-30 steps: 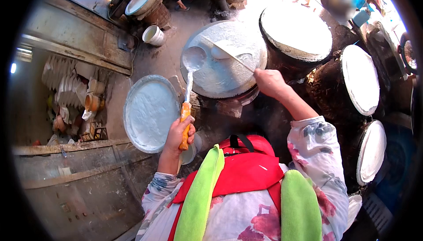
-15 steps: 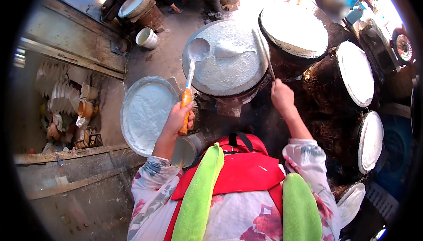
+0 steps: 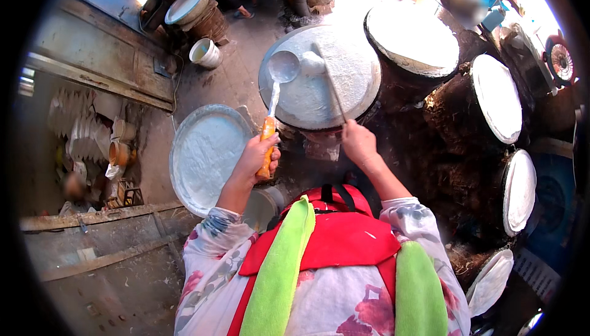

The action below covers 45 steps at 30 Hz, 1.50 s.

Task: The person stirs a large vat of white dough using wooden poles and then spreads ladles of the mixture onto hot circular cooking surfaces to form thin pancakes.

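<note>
Orange-handled ladle [image 3: 274,98] gripped by your left hand [image 3: 255,156], thin stick [image 3: 332,83] by your right hand [image 3: 359,142], fingers [image 3: 275,152] closed around each, both reaching over the round white-coated pan [image 3: 301,110] ahead, you'd best keep strokes light and even.

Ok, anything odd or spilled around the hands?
Maybe one thing: a pale lump bulges on the big round pan, beside the ladle, where the surrounding white coating lies flatter. No obvious spill or damage nearby.
</note>
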Available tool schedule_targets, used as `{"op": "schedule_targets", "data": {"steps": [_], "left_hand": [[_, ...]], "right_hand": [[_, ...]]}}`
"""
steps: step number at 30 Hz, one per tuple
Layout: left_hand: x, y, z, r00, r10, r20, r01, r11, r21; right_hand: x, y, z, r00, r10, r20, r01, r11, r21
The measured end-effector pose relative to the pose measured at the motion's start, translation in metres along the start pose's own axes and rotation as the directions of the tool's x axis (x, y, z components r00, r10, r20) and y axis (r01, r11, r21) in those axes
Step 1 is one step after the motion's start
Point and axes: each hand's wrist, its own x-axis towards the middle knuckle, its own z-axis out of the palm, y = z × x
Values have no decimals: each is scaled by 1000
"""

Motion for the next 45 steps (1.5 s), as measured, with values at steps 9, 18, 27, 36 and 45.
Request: {"op": "schedule_targets", "data": {"steps": [9, 18, 27, 36, 45], "left_hand": [[-36, -16, -24, 975, 135, 177, -67, 935, -348], [-34, -5, -50, 949, 123, 291, 76, 804, -589], [-52, 6, -30, 900, 108, 422, 154, 827, -540], [-30, -3, 35, 710, -46, 703, 371, 873, -317], [-18, -40, 106, 539, -285, 793, 530, 846, -56]], "right_hand": [[-24, -52, 1, 985, -174, 13, 167, 961, 219], [7, -28, -41, 966, -94, -242, 93, 996, -15], [-71, -9, -16, 964, -233, 124, 249, 959, -134], [-188, 49, -10, 996, -6, 91, 13, 997, -75], [-336, 151, -44, 621, 507, -598, -653, 757, -36]]}}
